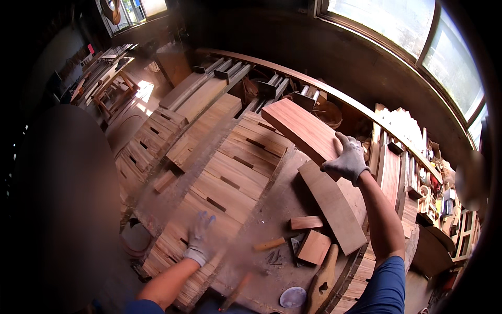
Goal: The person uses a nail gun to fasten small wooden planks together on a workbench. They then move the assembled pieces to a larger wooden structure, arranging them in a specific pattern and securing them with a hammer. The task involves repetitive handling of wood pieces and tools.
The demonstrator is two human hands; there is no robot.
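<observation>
My right hand [347, 157], in a light work glove, grips the near end of a thick reddish wooden board [300, 127]. The board is tilted, its far end pointing up and left. Below it, a flat curved wooden piece [334, 209] lies on the bench. My left hand [200, 235], gloved too, rests with fingers stretched on a row of wooden boards [222, 175] that have dark slots cut in them. Its fingertips look bluish and a little blurred.
A small wooden block [315, 247], a wood offcut [306, 223], a wooden-handled tool [269, 244], a shaped wooden handle [323, 280] and a round pale dish [293, 297] lie on the bench. More slotted boards [151, 133] and metal bar clamps [274, 86] stand beyond. Windows [387, 21] are at the upper right.
</observation>
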